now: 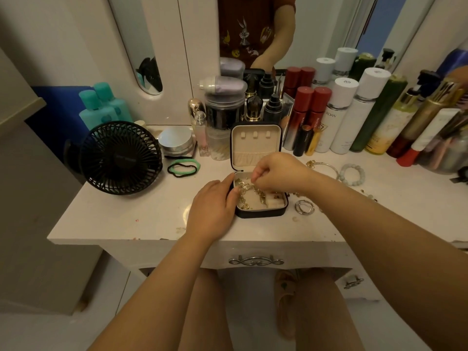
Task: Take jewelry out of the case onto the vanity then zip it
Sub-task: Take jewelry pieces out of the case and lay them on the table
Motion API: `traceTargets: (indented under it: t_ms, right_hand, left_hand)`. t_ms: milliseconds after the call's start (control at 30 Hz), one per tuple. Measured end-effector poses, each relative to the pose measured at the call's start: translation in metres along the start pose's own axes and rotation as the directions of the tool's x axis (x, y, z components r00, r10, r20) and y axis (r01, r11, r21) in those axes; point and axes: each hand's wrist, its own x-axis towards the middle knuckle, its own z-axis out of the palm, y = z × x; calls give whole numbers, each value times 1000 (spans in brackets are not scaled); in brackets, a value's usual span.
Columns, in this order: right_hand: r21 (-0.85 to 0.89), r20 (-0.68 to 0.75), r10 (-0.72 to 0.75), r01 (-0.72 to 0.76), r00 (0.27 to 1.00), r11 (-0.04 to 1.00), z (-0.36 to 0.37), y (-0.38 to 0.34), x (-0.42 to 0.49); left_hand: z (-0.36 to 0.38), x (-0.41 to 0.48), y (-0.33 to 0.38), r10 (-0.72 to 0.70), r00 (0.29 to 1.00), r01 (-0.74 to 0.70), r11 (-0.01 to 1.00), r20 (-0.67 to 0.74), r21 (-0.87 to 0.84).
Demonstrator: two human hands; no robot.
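Gold chains (249, 192) in boxy case (260, 214)

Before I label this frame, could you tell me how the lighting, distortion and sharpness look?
Head view: dim, warm light; wide-angle bending curves the vanity edge and leans the bottles outward; a soft glare patch sits on the top left of the jewelry case; the gold chains under the right hand are tangled and too small to tell apart.

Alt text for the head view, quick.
Right hand pinches tangled gold chains inside an open small black jewelry case on the white vanity; left hand steadies it. Silver hoops lie right.
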Motion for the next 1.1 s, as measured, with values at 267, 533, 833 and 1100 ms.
traceTargets:
  t_ms: [267,533,833,1100]
  right_hand:
    - [548,257,162,-282,953,787,-11,4,-3]
    - [690,317,166,-347,934,635,-10,10,-4]
    - [574,250,240,-343,938,743,-20,25,-11]
    - [339,0,361,-340,933,877,-70,83,-47]
  left_hand:
    - [0,0,2,-20,1000,20,1000,6,9]
    - [-1,-1,2,-14,1000,14,1000,-8,-3]
    - [0,-1,0,-25,1000,25,1000,7,9]
    - [0,-1,-2,-26,1000,26,999,13,38]
